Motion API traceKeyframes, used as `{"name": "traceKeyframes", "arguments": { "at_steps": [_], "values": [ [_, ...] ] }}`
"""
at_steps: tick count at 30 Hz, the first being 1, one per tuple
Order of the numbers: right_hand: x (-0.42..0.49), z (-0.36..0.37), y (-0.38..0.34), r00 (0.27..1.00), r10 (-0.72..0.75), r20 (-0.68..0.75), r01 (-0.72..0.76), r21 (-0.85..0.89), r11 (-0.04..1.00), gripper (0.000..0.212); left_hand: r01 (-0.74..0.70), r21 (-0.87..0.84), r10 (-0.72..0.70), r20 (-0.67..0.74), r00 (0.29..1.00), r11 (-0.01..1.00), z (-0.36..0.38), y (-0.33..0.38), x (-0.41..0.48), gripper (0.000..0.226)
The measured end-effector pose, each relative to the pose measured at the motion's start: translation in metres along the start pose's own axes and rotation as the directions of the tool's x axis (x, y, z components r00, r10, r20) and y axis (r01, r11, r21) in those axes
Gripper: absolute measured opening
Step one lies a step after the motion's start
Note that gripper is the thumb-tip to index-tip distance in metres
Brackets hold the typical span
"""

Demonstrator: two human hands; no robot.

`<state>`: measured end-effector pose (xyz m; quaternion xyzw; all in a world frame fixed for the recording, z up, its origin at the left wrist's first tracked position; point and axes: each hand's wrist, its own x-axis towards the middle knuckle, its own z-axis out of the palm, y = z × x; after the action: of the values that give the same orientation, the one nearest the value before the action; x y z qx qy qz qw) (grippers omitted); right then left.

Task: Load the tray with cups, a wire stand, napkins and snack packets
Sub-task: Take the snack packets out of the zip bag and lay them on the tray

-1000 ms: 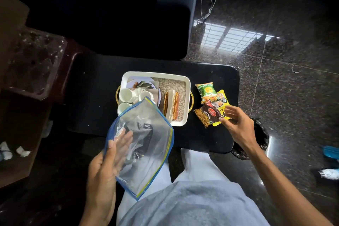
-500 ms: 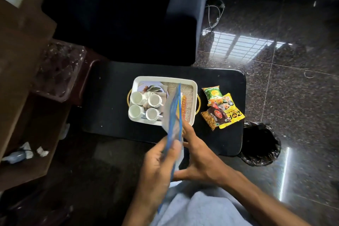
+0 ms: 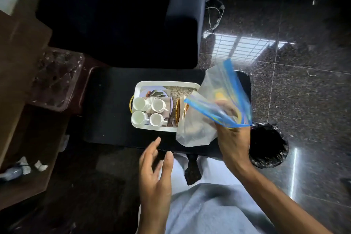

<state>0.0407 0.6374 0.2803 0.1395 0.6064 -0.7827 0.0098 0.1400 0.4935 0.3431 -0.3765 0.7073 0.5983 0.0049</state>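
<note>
Black bin point(image 3: 269, 144) beside the dark table point(image 3: 106, 100) — cable point(image 3: 214, 17), perhaps, on floor point(image 3: 303, 100).

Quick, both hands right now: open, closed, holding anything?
Left hand: open, holding nothing.
Right hand: gripping the clear zip bag.

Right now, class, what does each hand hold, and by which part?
The right hand grips the plastic bag by its blue zip edge; the left hand holds nothing.
</note>
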Motion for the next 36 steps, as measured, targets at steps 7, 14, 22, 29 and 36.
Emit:
{"name": "traceKeyframes", "arguments": {
  "at_steps": [7,14,22,29,36],
  "values": [
    [-0.032,0.047,-0.003,0.912,0.401,0.086,-0.409,0.25,0.878,0.032,0.349,-0.3,-0.235,0.357,0.904,0.888,0.001,-0.013,0.038,0.075],
    [-0.052,0.071,0.019,0.65,0.691,0.316,-0.751,0.405,0.521,0.051,0.231,-0.433,-0.06,0.372,0.926,0.871,-0.017,-0.021,0.085,0.081],
    [-0.049,0.091,0.09,0.485,0.851,0.202,-0.865,0.254,0.433,0.047,0.15,-0.345,-0.006,0.386,0.922,0.926,-0.041,-0.061,0.132,0.04],
    [-0.023,0.057,0.123,0.768,0.639,0.052,-0.628,-0.139,0.766,0.09,0.272,-0.233,-0.131,0.486,0.864,0.934,-0.04,-0.095,0.175,0.026],
    [-0.007,-0.018,0.123,0.71,0.608,0.355,-0.526,-0.306,0.793,0.048,0.337,-0.063,-0.202,0.692,0.693,0.939,0.012,-0.107,0.189,0.024]
  ]
}}
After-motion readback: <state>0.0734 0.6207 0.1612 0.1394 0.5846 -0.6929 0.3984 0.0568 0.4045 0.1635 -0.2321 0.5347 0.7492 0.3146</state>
